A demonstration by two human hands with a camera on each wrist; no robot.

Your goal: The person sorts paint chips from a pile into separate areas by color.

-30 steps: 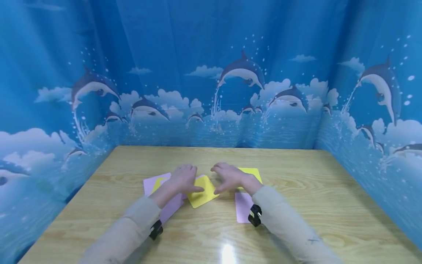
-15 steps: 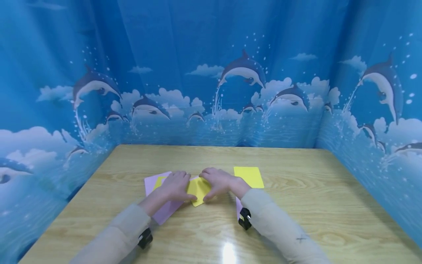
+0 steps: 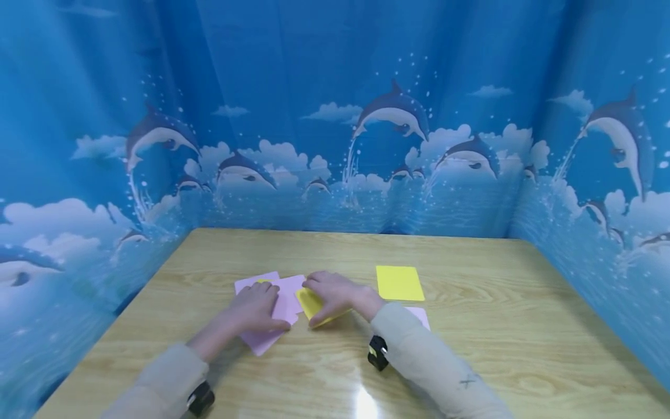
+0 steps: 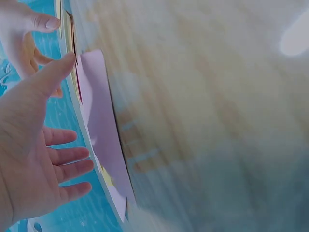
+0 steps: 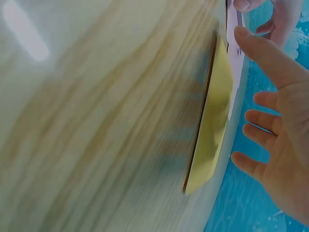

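Cards in pink (image 3: 288, 293) lie beneath the spread left hand (image 3: 256, 307), a yellow card (image 3: 309, 301) beneath the spread right hand (image 3: 334, 293).

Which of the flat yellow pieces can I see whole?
The flat yellow square farthest right in the head view: it shows whole. The right hand partly hides the middle yellow piece; just a yellow sliver shows beside the left hand.
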